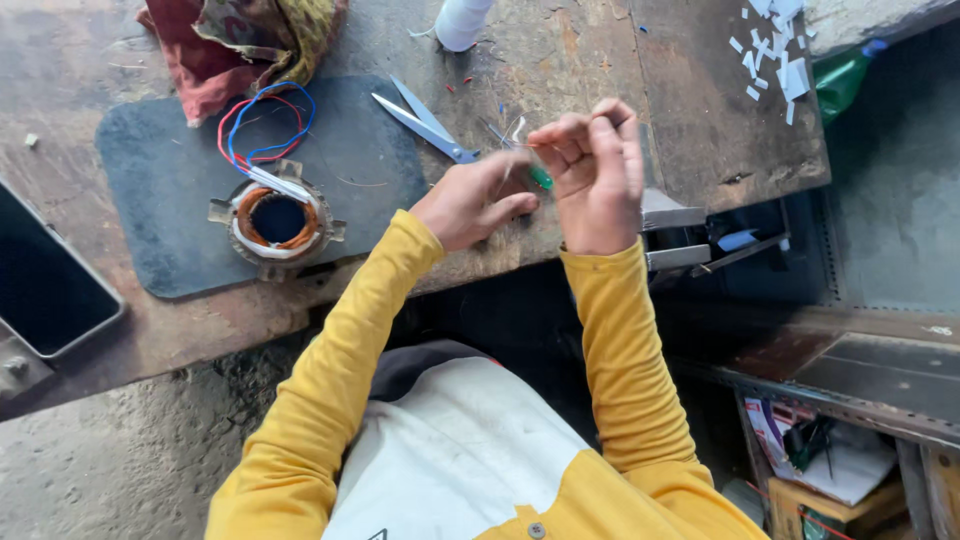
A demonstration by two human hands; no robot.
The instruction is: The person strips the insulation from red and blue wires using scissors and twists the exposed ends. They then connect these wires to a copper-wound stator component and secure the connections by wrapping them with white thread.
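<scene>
left hand (470, 203): fingers curled, gripping green-handled tool (540, 178)
right hand (592, 175): fingertips pinched on thin wire (508, 140)
near: scissors (425, 125), motor coil (277, 217) on mat (170, 190)

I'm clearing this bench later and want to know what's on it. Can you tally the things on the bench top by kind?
Motor stator with copper winding: 1
Scissors: 1
Dark mat: 1
Bundled cloth: 1
Phone: 1
White spool: 1
Heap of white paper slips: 1
Total: 7
</scene>
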